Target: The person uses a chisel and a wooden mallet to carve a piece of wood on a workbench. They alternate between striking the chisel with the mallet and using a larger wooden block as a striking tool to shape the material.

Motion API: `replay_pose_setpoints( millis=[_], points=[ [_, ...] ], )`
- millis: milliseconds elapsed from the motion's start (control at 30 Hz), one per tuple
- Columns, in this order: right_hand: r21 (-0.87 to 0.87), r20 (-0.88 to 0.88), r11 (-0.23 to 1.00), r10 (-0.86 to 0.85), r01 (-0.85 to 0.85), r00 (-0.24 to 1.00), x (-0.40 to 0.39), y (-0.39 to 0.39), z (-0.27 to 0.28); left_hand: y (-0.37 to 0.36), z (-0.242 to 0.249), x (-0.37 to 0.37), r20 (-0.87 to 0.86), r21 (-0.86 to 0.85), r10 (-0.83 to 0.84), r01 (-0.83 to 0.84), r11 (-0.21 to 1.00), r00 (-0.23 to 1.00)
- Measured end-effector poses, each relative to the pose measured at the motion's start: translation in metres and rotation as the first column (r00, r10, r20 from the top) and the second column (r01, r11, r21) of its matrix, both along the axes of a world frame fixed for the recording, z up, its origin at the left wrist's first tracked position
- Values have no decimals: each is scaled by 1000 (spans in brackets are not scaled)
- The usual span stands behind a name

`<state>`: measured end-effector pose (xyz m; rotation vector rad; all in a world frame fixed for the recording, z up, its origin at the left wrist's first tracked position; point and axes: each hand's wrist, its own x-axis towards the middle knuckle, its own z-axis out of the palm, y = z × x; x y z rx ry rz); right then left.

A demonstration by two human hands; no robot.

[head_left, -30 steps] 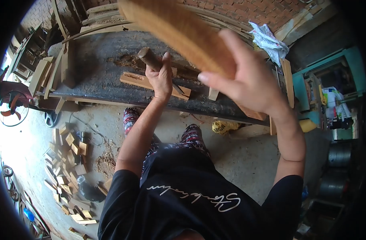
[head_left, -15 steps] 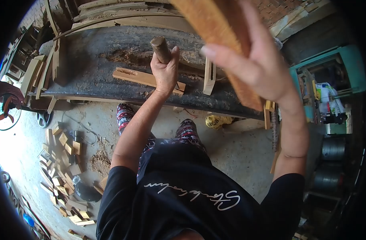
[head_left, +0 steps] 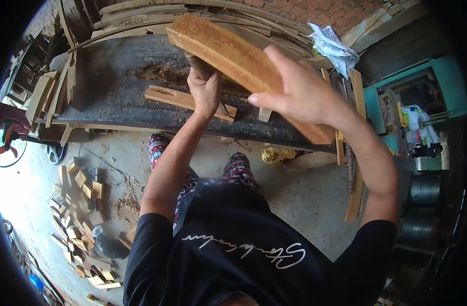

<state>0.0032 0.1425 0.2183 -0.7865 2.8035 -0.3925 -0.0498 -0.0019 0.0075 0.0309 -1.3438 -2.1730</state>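
Observation:
My left hand [head_left: 205, 94] is wrapped round the thick wooden handle of a chisel [head_left: 199, 66], its blade pointing down at the right end of a light wood piece [head_left: 180, 99]. A rough hollow is cut near that piece's left end. My right hand [head_left: 300, 94] grips a heavy, slightly curved wooden block [head_left: 223, 48] from its right side. The block's far end overlaps the top of the chisel handle in this view. Partly hidden under the block, a short slotted wood piece [head_left: 264, 115] lies by my right hand.
The dark, worn log bench [head_left: 106, 66] spans the view, strewn with chips. Wood strips lean at its left end [head_left: 39, 97]. Offcuts [head_left: 80, 204] are heaped on the floor at left, near a fan [head_left: 6, 140]. A white plastic bag [head_left: 333, 48] and teal machine [head_left: 450, 81] are at right.
The wooden block has swung down and left, from raised at the upper right to over the chisel handle. My left hand has shifted slightly left, still holding the chisel.

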Motion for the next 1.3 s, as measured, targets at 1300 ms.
replay_pose_setpoints(
  millis=[1300],
  points=[
    [-530, -297, 791, 165, -306, 941, -4, -30, 23, 2, -10, -9, 44, 140, 72, -77, 987, 996]
  ],
)
